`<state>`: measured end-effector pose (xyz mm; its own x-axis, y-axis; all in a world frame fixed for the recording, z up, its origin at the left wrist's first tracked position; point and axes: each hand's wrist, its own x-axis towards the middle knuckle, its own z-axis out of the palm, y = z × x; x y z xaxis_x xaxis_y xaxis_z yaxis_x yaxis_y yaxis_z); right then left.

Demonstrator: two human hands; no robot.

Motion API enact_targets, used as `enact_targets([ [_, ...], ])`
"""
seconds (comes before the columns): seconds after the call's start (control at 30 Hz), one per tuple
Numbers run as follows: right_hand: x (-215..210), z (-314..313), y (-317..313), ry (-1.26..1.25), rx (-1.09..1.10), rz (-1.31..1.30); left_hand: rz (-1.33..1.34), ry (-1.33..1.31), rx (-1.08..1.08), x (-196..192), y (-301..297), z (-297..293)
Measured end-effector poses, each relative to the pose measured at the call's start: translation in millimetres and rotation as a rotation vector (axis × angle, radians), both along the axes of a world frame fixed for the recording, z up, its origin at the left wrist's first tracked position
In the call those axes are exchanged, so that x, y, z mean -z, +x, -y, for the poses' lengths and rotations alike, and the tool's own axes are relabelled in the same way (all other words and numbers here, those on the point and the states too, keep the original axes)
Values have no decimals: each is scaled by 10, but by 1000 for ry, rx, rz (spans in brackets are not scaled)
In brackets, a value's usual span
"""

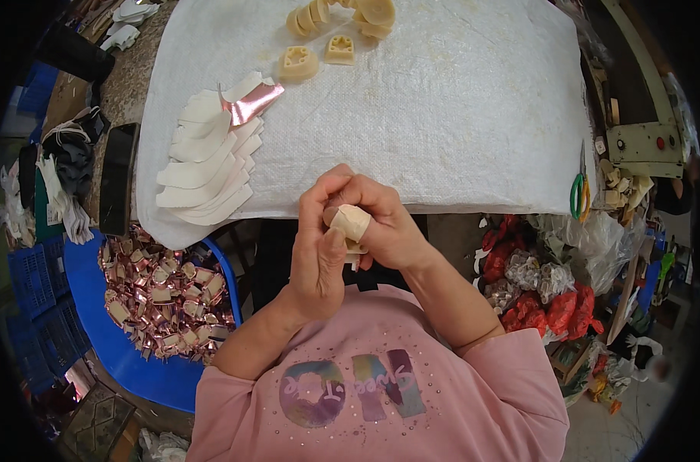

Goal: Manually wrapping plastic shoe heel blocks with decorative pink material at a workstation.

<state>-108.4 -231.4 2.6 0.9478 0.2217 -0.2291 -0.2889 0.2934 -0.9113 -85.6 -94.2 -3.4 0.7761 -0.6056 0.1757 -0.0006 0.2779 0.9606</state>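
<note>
My left hand and my right hand meet in front of my chest, just off the near edge of the covered table. Their fingers are curled together around a small beige heel-shaped piece, mostly hidden by the fingers. A pale edge of it shows below the thumbs. On the table to the left lies a fanned stack of curved white cut pieces, with a shiny pink metallic piece on top. Beyond them stand two cream heel blocks, one block larger-looking than the other block.
More cream blocks sit at the far edge of the white woven sheet. A blue tub of pink-wrapped pieces stands at my left. Scissors hang at the right edge. A phone lies left; red bags fill the right.
</note>
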Motion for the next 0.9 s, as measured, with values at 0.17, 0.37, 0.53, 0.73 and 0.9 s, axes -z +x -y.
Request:
enact_targets([
  [0.17, 179, -203, -68, -118, 225, 399, -52, 43, -208, -20, 5, 56],
  [0.37, 185, -308, -83, 61, 274, 340, -172, 0, -272, -24, 7, 63],
  [0.53, 197, -319, -16, -295, 382, 578, -34, 78, -289, 105, -21, 51],
  [0.73, 46, -166, -23, -59, 275, 126, -400, -183, -95, -1, 119, -22],
  [0.9, -148, 5, 97, -939, 193, 531, 277, 131, -144, 189, 135, -75],
])
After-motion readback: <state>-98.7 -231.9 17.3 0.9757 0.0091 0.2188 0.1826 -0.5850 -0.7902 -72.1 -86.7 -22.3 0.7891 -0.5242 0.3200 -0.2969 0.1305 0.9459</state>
